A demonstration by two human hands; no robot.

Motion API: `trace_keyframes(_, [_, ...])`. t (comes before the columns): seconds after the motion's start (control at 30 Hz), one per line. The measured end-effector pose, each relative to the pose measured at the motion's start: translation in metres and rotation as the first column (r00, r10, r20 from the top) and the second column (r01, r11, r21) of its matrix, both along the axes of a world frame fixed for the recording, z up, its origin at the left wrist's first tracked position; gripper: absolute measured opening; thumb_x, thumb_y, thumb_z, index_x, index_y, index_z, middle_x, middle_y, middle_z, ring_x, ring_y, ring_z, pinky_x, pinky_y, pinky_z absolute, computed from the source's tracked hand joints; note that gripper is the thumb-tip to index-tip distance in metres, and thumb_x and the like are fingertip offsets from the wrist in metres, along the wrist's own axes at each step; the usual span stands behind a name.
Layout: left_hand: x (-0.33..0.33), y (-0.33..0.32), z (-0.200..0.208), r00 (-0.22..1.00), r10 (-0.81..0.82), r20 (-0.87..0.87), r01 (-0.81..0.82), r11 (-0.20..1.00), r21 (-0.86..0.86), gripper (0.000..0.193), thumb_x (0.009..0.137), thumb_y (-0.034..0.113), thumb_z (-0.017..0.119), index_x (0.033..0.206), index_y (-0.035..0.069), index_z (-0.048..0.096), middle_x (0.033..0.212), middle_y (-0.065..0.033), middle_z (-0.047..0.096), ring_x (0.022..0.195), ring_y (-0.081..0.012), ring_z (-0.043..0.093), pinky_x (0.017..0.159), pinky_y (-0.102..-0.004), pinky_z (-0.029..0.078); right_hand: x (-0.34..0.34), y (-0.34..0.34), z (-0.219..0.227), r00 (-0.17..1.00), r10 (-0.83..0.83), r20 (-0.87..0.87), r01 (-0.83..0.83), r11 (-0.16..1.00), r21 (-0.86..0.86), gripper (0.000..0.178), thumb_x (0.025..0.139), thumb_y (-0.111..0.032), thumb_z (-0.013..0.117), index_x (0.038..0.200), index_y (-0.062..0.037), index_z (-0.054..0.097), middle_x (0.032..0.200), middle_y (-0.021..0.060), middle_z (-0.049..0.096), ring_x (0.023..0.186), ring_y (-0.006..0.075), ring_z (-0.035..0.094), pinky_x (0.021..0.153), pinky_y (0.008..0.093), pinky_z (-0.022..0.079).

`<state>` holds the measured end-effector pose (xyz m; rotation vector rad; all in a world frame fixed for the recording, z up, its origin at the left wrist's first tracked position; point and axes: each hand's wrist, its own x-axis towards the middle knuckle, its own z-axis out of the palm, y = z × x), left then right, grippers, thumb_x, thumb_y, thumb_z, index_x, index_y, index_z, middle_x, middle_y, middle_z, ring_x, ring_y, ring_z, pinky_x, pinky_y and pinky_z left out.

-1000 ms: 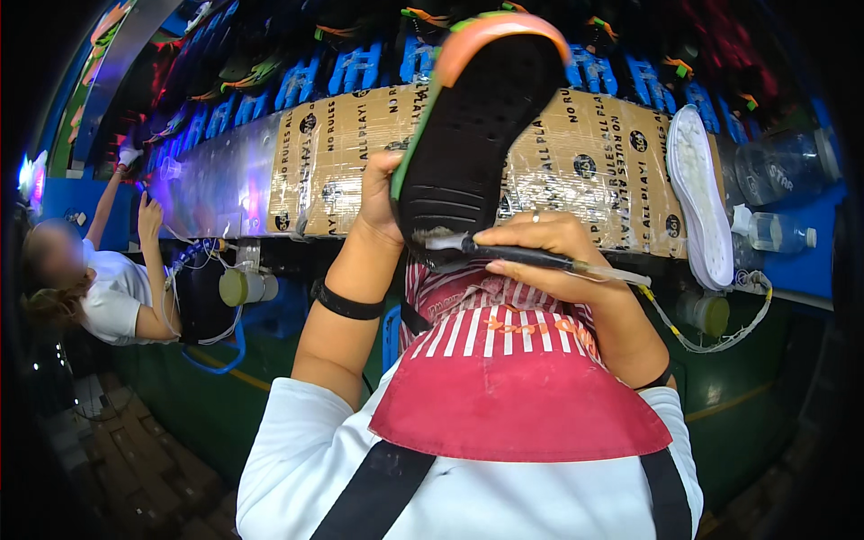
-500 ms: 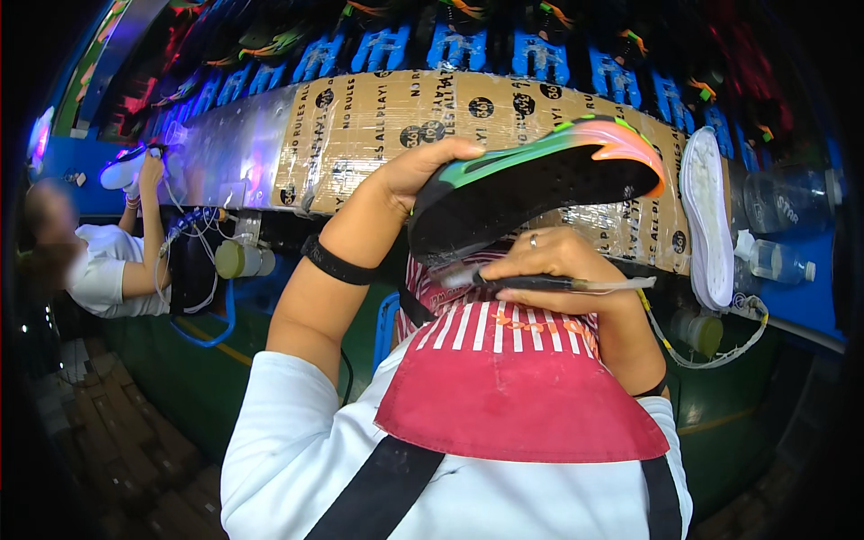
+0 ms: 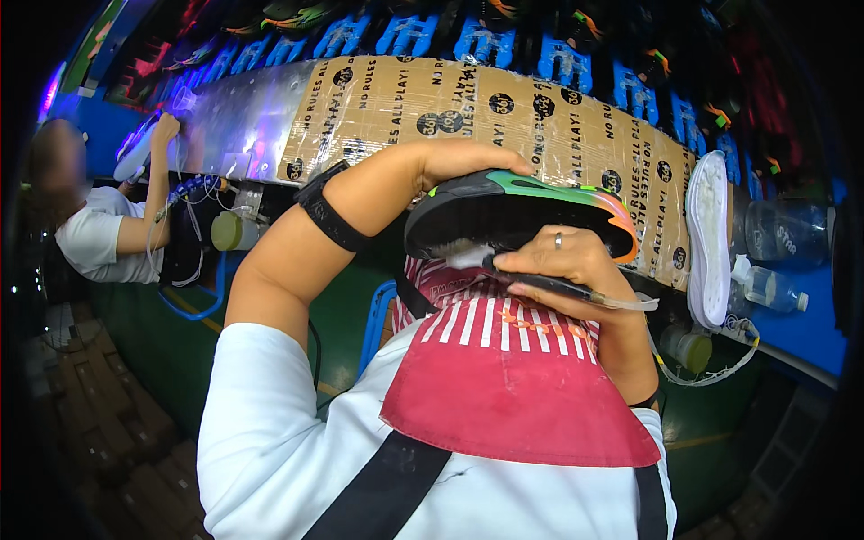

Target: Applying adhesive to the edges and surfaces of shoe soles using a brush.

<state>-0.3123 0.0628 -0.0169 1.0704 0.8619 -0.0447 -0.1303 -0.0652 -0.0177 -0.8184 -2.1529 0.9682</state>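
My left hand (image 3: 472,160) is closed over the far side of a shoe upper (image 3: 549,191), coloured black, green and orange. The upper lies on its side in the air, its black underside facing me. In my right hand (image 3: 567,256) is a brush with a dark handle (image 3: 576,290) and a clear tube (image 3: 634,305) at its rear end. The brush's pale bristles (image 3: 470,256) are at the underside's lower left edge and look to be touching it. The fingertips of my left hand are partly hidden behind the upper.
Printed cardboard (image 3: 378,108) covers the bench beyond my hands. A white shoe sole (image 3: 708,238) lies at the right, beside a large clear jar (image 3: 787,232) and a small bottle (image 3: 776,288). Blue racks (image 3: 486,43) line the back. At far left a co-worker (image 3: 117,216) holds a pale shoe part.
The upper has come down toward me and tipped, showing less of its underside. My left hand moved right with it. The brush's bristles are now at the underside instead of below it.
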Motion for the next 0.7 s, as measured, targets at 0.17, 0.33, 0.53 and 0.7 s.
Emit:
trace_keyframes(0.17, [-0.002, 0.009, -0.003, 0.994, -0.105, -0.008, 0.105, 0.994, -0.007, 0.047, 0.080, 0.040, 0.064, 0.109, 0.004, 0.062, 0.102, -0.0083, 0.064, 0.086, -0.0133, 0.062, 0.075, -0.0248, 0.050, 0.001, -0.003, 0.002, 0.996, -0.038, 0.080, 0.036, 0.999, 0.034, 0.024, 0.068, -0.008, 0.074, 0.092, -0.0095, 0.071, 0.070, 0.0077, 0.064, 0.067, 0.0208, 0.061, 0.059, 0.0289, 0.048])
trace_keyframes(0.33, [-0.008, 0.015, 0.000, 0.997, -0.073, -0.015, 0.073, 0.997, 0.032, 0.049, 0.080, 0.040, 0.063, 0.113, 0.003, 0.060, 0.107, -0.0069, 0.063, 0.092, -0.0131, 0.060, 0.081, -0.0256, 0.048, 0.000, -0.004, 0.005, 0.990, -0.136, -0.048, 0.140, 0.984, 0.110, 0.022, 0.069, -0.008, 0.073, 0.091, -0.0091, 0.070, 0.066, 0.0059, 0.061, 0.061, 0.0199, 0.058, 0.055, 0.0299, 0.047])
trace_keyframes(0.53, [-0.014, 0.021, 0.004, 0.994, -0.072, -0.086, 0.079, 0.994, 0.073, 0.046, 0.082, 0.039, 0.061, 0.113, 0.004, 0.061, 0.106, -0.0070, 0.063, 0.091, -0.0130, 0.061, 0.079, -0.0251, 0.048, 0.001, -0.007, 0.001, 0.983, -0.107, 0.151, 0.082, 0.983, 0.165, 0.021, 0.069, -0.010, 0.072, 0.090, -0.0099, 0.069, 0.063, 0.0055, 0.059, 0.062, 0.0199, 0.059, 0.054, 0.0294, 0.048])
trace_keyframes(0.7, [-0.021, 0.025, 0.003, 0.998, -0.011, -0.054, 0.016, 0.997, 0.079, 0.044, 0.083, 0.039, 0.059, 0.111, 0.004, 0.062, 0.103, -0.0067, 0.064, 0.088, -0.0128, 0.061, 0.077, -0.0252, 0.049, 0.002, -0.006, 0.003, 0.977, -0.202, 0.074, 0.183, 0.962, 0.204, 0.024, 0.069, -0.009, 0.071, 0.092, -0.0113, 0.069, 0.065, 0.0048, 0.059, 0.061, 0.0201, 0.058, 0.054, 0.0290, 0.048])
